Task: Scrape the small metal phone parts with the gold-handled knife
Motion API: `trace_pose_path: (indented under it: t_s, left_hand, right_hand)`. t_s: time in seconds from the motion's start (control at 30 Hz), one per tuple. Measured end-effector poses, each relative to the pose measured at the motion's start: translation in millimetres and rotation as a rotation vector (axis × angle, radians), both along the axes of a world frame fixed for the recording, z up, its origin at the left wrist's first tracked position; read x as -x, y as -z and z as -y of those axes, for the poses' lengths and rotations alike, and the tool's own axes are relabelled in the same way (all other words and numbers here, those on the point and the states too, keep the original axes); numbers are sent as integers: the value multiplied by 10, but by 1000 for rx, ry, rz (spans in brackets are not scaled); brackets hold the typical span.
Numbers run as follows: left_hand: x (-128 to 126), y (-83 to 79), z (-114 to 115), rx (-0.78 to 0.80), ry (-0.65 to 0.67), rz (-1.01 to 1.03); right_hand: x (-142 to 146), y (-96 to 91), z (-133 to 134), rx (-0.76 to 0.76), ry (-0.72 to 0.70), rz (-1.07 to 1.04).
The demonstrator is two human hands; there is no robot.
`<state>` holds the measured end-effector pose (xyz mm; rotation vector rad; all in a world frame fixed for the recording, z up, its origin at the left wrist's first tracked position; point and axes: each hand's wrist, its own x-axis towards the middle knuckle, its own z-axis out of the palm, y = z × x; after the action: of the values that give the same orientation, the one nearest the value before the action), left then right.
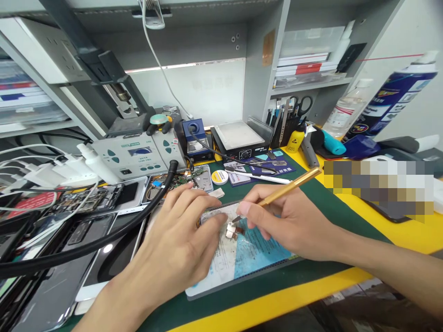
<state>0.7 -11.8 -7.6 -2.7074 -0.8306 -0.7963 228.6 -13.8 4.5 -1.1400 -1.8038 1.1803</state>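
Note:
My right hand [284, 219] grips a craft knife [290, 186] with a slim gold handle, held like a pen and tilted. Its dark tip meets a small white part [230, 229] that has a brownish flex strip [238, 232] at its side. My left hand [187, 235] is palm down with its fingers apart, the nearest fingertip right beside the white part. Whether that fingertip presses on the part I cannot tell. Both hands are over a worn blue-and-white work pad [256, 260], which lies on the green mat [332, 276].
Phones [114, 249] and circuit boards crowd the left side, crossed by a thick black hose [104, 251]. Behind stand a rework station [134, 152], a heating plate [242, 138] and a round tin [219, 177]. A tool holder, a clear bottle [346, 110] and a spray can [391, 99] are at right.

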Motion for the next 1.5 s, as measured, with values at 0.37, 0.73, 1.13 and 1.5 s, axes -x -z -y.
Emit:
trace_pose_path:
  t_s: [0.37,0.73,1.13,1.5]
  left_hand:
    - [-29,5,-25,-32,-5,-6]
    - [-22,6,-7,-24,-11,-16]
    - [7,15,-2,-22,-16,-30]
    - [-8,28,-31,-27,-30,-40]
  right_hand:
    - [16,45,5,-46,9,39]
    - [11,44,5,-43,9,54]
    - [17,16,12,-54,18,42]
    - [10,2,24,-48,26,39]
